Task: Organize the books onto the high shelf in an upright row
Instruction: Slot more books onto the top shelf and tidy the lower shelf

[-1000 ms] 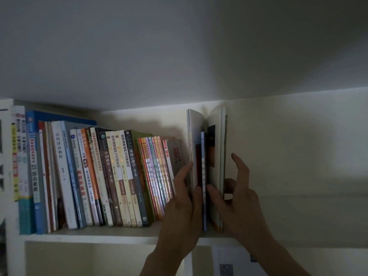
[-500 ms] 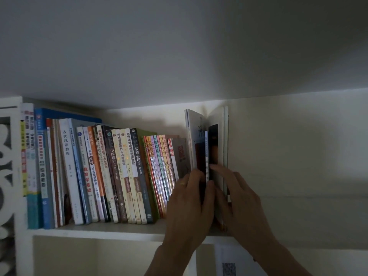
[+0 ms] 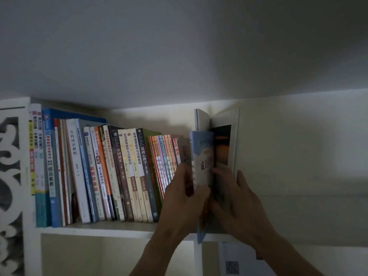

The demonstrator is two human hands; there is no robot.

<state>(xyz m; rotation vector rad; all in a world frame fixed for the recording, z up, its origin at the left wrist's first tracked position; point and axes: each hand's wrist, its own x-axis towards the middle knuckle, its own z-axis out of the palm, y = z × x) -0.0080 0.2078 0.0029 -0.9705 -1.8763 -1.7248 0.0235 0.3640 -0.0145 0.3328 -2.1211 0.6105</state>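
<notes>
2 hands meet at the right end of a row of books on a high shelf (image 3: 95, 229), seen from below in dim light. The left hand (image 3: 182, 200) has its grip clenched around the spine edge of a thin pale-blue book (image 3: 202, 156), fingers curled over the near edge and pinching it. The right hand (image 3: 238, 200) presses against the other side of the same book; its fingertips (image 3: 216, 171) touch the cover, but how firmly it grasps cannot be told, because the hand is seen from the back and is blurred.

The pale-blue book stands between the 2 hands, upright with a slight tilt, and its lower corner juts forward past the shelf's front edge. Just behind it stands a taller white book (image 3: 201, 119), and to its right a large thin book (image 3: 225, 144) showing a dark orange picture leans open, with nothing beyond it to prop it up.

In my judgement, the main risk is that the large thin book flops to the right once the right hand lets go, since it has no support on that side. The pale-blue book could also slip off the front edge if released before it is pushed fully back.

To the left, the row of upright books (image 3: 119, 172) leans slightly, and a carved white panel (image 3: 10, 176) borders the shelf.
</notes>
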